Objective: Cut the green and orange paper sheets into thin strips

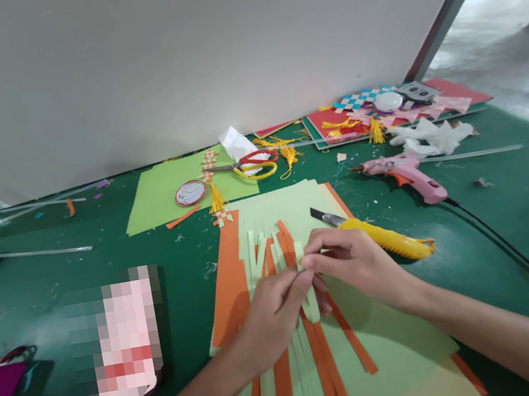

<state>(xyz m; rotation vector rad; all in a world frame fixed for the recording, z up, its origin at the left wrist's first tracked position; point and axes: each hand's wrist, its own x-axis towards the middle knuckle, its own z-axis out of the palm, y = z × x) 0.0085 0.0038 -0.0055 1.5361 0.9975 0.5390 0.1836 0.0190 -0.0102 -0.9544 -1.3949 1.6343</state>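
My left hand (pixel 269 315) and my right hand (pixel 357 263) meet over a pile of light green and orange paper strips (pixel 298 368) lying on stacked green and orange sheets (pixel 396 351). Both hands pinch the same light green strip (pixel 306 285), which hangs down between the fingers. A yellow utility knife (pixel 383 239) with its blade out lies on the sheets just behind my right hand.
On the green mat (pixel 499 206) lie a pink glue gun (pixel 405 174) with a black cord, red-and-yellow scissors (pixel 253 162), a round tape roll (pixel 190 192), a green sheet (pixel 162 191), woven paper pieces and coloured sheets (pixel 392 109). A blurred pink object (pixel 122 347) rests at the left.
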